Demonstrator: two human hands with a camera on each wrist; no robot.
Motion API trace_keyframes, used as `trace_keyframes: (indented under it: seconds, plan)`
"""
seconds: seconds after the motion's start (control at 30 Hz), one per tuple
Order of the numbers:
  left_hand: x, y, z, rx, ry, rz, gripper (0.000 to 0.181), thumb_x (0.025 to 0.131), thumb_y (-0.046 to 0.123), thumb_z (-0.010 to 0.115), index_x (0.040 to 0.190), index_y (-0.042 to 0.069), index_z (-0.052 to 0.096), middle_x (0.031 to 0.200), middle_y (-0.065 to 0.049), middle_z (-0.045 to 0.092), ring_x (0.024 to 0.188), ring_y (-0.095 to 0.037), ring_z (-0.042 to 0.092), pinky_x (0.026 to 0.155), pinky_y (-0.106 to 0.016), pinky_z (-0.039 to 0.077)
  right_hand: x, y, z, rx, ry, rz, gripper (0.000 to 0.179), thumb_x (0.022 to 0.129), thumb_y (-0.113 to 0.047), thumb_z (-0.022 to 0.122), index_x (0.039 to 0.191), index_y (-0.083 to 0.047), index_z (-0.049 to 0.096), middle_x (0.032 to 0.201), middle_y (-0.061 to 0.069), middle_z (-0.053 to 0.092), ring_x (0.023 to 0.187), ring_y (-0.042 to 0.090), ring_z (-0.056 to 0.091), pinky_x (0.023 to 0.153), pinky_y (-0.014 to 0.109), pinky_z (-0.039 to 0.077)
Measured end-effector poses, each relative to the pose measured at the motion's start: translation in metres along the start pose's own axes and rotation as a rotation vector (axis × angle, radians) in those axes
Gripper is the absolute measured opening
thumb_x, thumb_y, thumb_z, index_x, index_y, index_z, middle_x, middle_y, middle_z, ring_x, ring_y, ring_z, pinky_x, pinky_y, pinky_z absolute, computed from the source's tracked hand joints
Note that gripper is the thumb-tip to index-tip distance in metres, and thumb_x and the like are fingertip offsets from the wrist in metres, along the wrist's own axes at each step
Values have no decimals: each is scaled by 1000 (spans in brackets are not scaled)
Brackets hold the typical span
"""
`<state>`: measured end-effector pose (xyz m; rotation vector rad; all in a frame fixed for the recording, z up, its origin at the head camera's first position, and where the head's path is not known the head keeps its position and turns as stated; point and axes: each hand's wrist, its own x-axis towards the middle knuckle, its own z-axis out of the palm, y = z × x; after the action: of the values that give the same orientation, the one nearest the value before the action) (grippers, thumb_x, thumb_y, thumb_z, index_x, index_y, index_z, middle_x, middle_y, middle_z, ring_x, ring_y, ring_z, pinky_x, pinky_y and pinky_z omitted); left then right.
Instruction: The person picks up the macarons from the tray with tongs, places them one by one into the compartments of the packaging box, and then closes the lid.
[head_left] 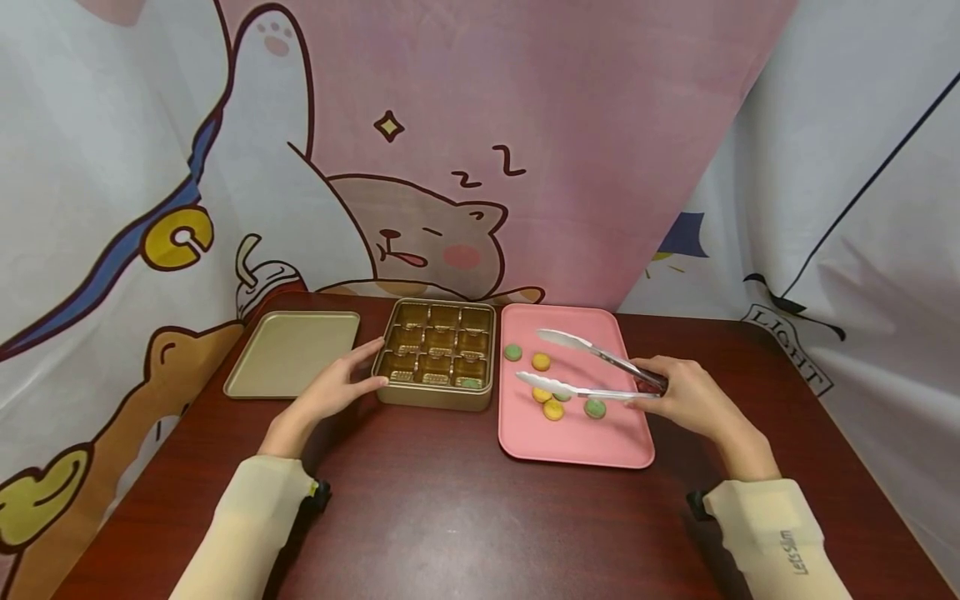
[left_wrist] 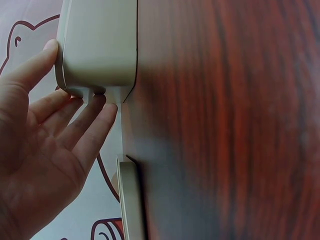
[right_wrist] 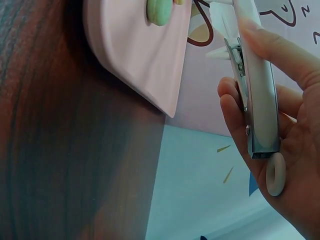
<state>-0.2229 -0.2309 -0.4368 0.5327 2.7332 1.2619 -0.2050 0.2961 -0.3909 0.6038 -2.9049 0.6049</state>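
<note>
My left hand [head_left: 337, 386] rests its thumb and fairly straight fingers against the left side and near corner of a gold box [head_left: 435, 398]. Inside the box is a divided insert, with a green macaron [head_left: 471, 383] in its near right compartment. My right hand [head_left: 686, 393] grips metal tongs [head_left: 611, 358] by the handles, over the pink tray [head_left: 577, 442]. The tongs' arms are spread apart, with nothing between their tips. Below them lie green and yellow macarons [head_left: 553, 410], some partly hidden by the lower arm. Another green macaron [head_left: 513, 352] sits near the tray's left edge.
Left of the box lies a flat gold lid [head_left: 292, 354] on the dark wooden table [head_left: 450, 508]. Behind the table and along both sides hangs a printed cloth [head_left: 585, 150] with cartoon animals.
</note>
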Motion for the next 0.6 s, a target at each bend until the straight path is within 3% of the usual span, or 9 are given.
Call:
trace_keyframes:
  seconds: [0.37,0.6]
  plan:
    - [1,0,0,2,-1,4,73,96,22,67,156,1,29,163,-21,27,143,-44,38,116,-61,31,-1,2,6,-8,-17,40,62,75,-26,88,123,6,66,107,21,72,85,26,63,73,41,52]
    - [0,-1,0,8,2,7,73,96,23,66,156,1,29,163,-20,27,143,-44,38,116,-61,31,1,3,8,-13,-25,71,59,76,-23,87,123,6,67,107,23,72,87,29,65,76,47,54]
